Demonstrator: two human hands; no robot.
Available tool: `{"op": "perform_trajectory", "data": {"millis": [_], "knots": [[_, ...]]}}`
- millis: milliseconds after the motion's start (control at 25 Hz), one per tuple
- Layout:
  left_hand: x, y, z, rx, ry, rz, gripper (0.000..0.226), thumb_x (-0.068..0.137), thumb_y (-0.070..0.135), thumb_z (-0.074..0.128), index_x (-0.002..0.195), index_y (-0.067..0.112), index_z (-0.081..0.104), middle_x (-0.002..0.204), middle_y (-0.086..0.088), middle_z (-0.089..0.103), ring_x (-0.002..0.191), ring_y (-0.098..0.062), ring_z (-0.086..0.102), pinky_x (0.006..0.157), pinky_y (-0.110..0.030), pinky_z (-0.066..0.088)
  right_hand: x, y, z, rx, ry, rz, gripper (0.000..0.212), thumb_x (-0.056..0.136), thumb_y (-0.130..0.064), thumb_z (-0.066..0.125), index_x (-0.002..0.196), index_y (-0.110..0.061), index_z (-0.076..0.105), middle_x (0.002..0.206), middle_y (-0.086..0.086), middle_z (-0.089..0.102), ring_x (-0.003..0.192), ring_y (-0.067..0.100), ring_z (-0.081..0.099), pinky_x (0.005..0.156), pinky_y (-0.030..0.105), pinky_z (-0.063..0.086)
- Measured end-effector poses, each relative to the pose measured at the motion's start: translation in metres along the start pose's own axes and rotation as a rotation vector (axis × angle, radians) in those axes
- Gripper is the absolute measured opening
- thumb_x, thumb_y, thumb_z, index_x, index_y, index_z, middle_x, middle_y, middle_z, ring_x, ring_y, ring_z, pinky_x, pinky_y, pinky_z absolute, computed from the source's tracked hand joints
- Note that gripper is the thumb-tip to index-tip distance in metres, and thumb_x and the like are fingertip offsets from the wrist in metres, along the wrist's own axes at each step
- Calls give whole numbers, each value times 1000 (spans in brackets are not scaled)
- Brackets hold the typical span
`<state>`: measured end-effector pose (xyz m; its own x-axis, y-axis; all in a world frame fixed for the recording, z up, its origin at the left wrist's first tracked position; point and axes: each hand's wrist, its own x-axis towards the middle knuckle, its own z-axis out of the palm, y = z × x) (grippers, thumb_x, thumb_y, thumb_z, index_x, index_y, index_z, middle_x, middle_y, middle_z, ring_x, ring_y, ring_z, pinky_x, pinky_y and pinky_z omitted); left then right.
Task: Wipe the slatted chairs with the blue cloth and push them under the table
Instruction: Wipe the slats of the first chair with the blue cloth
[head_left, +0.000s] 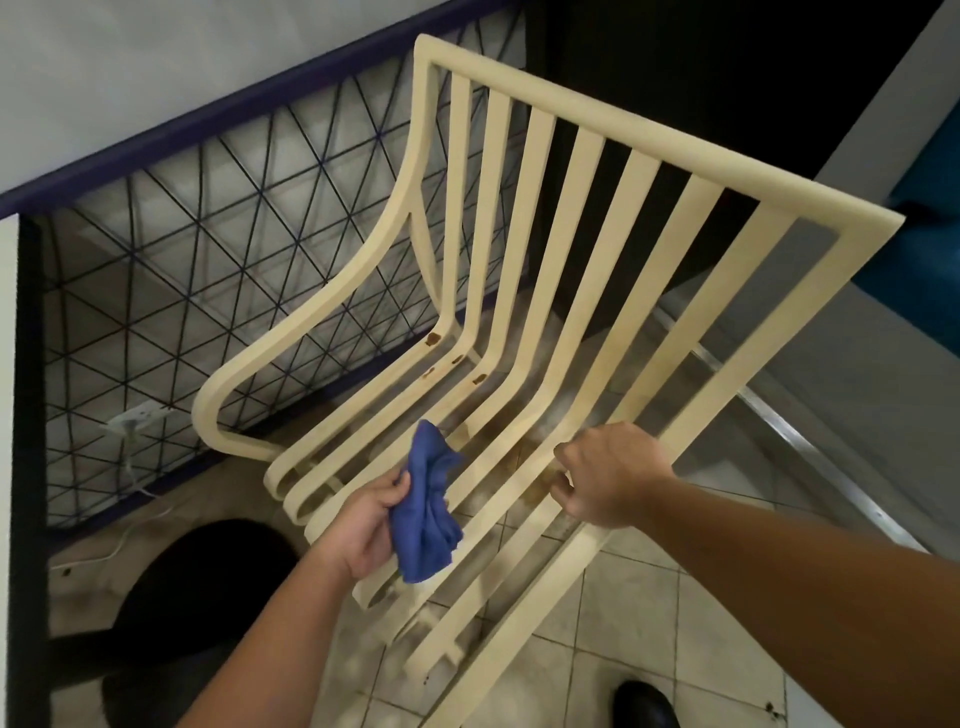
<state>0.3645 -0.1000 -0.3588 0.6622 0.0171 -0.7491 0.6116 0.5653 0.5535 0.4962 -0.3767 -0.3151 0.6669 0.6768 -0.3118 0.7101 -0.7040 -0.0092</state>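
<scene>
Left hand (363, 525) clutches the blue cloth (427, 504) at six o'clock — right hand (605, 475), just at three o'clock of it, grips a chair (587, 249) slat.

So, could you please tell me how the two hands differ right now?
The left hand holds the bunched blue cloth against the seat slats; the right hand is bare and grips a slat of the chair. The left is nearer the camera. Both are closed and at the seat.

Cream-coloured slatted wooden chair (524, 312): tilted, brown stains where seat meets back. Crumpled blue cloth (427, 504): bunched, lying against the chair's front seat slats.
</scene>
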Motion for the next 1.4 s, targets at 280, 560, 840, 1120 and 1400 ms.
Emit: {"op": "perform_trajectory", "data": {"millis": [280,560,840,1120,1400], "knots": [[10,-26,50,-466,-115,84,74,93,63,55,137,5,61,105,-16,68,84,-26,68,74,-35,61,3,2,4,-12,13,-46,51,99,-57,27,86,-23,63,68,-5,56,61,12,55,65,32,56],[38,-28,53,-138,182,92,36,99,31,60,123,3,65,101,-15,75,94,-30,72,86,-42,53,1,3,0,29,6,-45,43,100,-54,34,90,-24,62,71,-5,57,63,10,55,62,29,51],[76,-54,29,883,652,534,42,102,20,57,143,16,49,129,-6,60,125,-32,58,99,-39,49,3,4,1,20,-21,-53,46,100,-53,29,84,-23,60,67,-5,55,61,12,56,65,31,57],[119,-101,22,1913,215,309,74,108,41,31,138,55,-35,158,7,-34,147,-25,-29,118,-57,-14,4,1,1,29,-36,-56,42,100,-55,32,98,-25,62,70,-5,54,63,11,54,63,29,53],[110,-107,3,1962,228,383,70,93,46,25,161,40,5,168,-1,19,155,-31,0,124,-48,-8,0,-2,-8,67,-32,-58,45,100,-58,33,116,-29,63,80,-9,52,74,12,57,70,27,53]]}}
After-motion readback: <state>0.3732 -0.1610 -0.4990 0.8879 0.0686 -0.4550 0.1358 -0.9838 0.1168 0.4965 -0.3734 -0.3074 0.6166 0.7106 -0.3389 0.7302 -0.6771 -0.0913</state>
